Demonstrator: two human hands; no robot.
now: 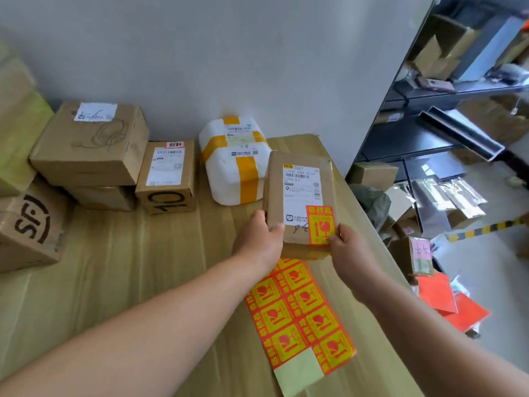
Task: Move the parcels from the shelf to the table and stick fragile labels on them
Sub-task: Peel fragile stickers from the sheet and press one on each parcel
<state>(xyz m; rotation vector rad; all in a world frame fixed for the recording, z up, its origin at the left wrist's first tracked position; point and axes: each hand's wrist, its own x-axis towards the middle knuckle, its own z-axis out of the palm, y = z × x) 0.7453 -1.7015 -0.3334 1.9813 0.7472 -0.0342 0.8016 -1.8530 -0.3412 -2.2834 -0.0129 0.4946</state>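
A flat brown parcel (297,179) with a white shipping label lies on the wooden table (128,267). A red-and-yellow fragile label (320,224) is stuck on its near right corner. My left hand (257,242) grips the parcel's near left corner. My right hand (347,250) holds the near right corner, thumb on the label. A sheet of fragile labels (300,313) lies on the table just below the parcel, one space peeled bare. The dark shelf (429,130) stands at the right with boxes on it.
Along the wall stand a white foam parcel with yellow tape (234,161), a small brown box (167,176), a larger brown box (91,141) stacked on another, and an SF box (28,224). Cartons, bags and red envelopes (446,299) litter the floor right of the table.
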